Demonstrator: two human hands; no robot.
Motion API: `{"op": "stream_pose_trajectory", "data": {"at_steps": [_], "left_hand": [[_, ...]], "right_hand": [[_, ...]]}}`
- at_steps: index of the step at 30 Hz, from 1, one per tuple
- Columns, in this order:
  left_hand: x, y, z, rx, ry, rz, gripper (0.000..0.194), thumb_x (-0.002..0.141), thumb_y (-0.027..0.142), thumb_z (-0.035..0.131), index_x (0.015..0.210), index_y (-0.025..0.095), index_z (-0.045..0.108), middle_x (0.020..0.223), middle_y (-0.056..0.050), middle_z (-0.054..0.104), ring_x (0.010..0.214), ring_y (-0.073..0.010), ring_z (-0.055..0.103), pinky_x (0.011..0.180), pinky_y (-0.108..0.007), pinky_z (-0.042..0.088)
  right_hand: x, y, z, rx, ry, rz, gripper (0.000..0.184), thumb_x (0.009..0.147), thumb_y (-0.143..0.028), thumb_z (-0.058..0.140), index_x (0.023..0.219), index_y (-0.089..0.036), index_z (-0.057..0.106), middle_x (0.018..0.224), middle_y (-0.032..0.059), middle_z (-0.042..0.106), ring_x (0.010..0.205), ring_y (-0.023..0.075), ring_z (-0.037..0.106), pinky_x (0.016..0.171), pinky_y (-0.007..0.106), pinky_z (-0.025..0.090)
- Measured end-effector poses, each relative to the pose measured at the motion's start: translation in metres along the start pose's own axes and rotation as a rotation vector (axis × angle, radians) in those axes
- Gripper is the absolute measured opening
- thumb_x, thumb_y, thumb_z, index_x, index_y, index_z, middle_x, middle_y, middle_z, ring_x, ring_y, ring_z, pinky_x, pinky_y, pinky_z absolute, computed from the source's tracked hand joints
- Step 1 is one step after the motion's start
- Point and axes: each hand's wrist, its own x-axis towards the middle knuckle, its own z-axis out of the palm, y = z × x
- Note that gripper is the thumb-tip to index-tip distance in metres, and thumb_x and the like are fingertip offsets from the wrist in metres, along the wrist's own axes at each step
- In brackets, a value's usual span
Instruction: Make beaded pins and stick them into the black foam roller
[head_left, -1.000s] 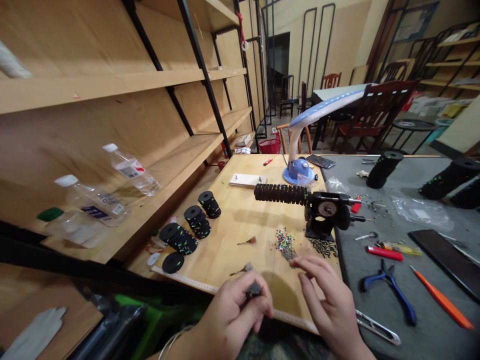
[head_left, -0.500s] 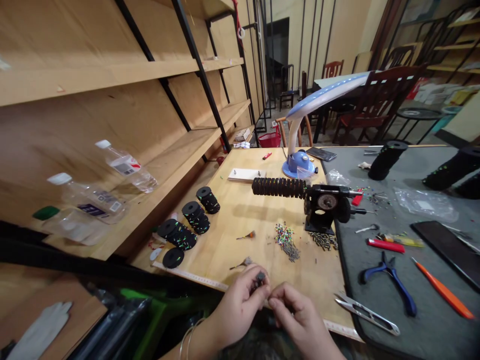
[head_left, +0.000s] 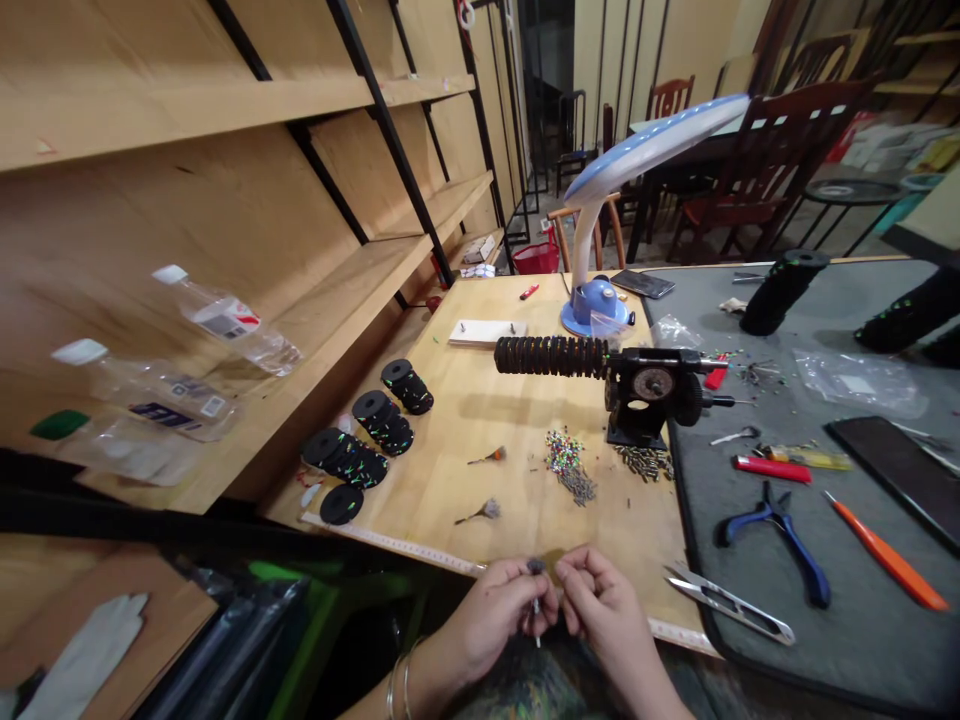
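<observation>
Between the thumb and fingers of my left hand is a small bundle with a dark grey tuft on top and a pale stem below. My right hand sits just beside it, thumb and forefinger pinched together. Whatever is in that pinch is too small to make out. Both hands are low over the table's front edge. Ahead of them lie a similar grey-headed bundle and an orange-headed one. Small coloured beads are heaped next to little grey pieces.
A black geared winder carries a row of black discs. Stacked black foam spools stand left; a blue lamp is behind. On the grey mat rest thread snips, pliers and an orange tool.
My hands have shifted slightly lower and right, tilting so the bundle's pale stem now shows below my left fingers. The view has shifted a little. The grey-headed bundle on the table is now uncovered.
</observation>
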Motion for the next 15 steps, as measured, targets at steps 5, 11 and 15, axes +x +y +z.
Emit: {"op": "stream_pose_trajectory", "data": {"at_steps": [5, 11, 15], "left_hand": [[0.0008, -0.0022, 0.0005, 0.082, -0.016, -0.004, 0.028, 0.072, 0.037, 0.059, 0.06, 0.012, 0.059, 0.059, -0.005, 0.059, 0.052, -0.0113, 0.046, 0.052, -0.024, 0.031], [0.0019, 0.0024, 0.0014, 0.229, -0.028, 0.019, 0.027, 0.073, 0.038, 0.055, 0.062, 0.014, 0.056, 0.06, -0.004, 0.058, 0.051, -0.0107, 0.045, 0.052, -0.025, 0.033], [0.0018, 0.0018, 0.0023, 0.256, -0.016, 0.029, 0.03, 0.075, 0.043, 0.056, 0.064, 0.015, 0.055, 0.059, -0.001, 0.056, 0.05, -0.0103, 0.044, 0.052, -0.024, 0.033]], "right_hand": [[0.0005, -0.0003, 0.0002, 0.042, -0.035, 0.013, 0.055, 0.063, -0.072, 0.068, 0.069, -0.018, 0.055, 0.037, -0.0079, 0.047, 0.034, 0.0064, 0.034, 0.039, 0.019, 0.024], [0.0013, 0.0051, 0.0025, 0.045, -0.042, -0.019, 0.051, 0.067, -0.067, 0.068, 0.07, -0.018, 0.054, 0.042, -0.0064, 0.052, 0.036, 0.007, 0.04, 0.04, 0.019, 0.028], [0.0002, 0.0073, 0.0026, 0.01, -0.029, -0.027, 0.051, 0.069, -0.068, 0.066, 0.07, -0.018, 0.053, 0.042, -0.0072, 0.051, 0.037, 0.0072, 0.039, 0.041, 0.019, 0.03]]}}
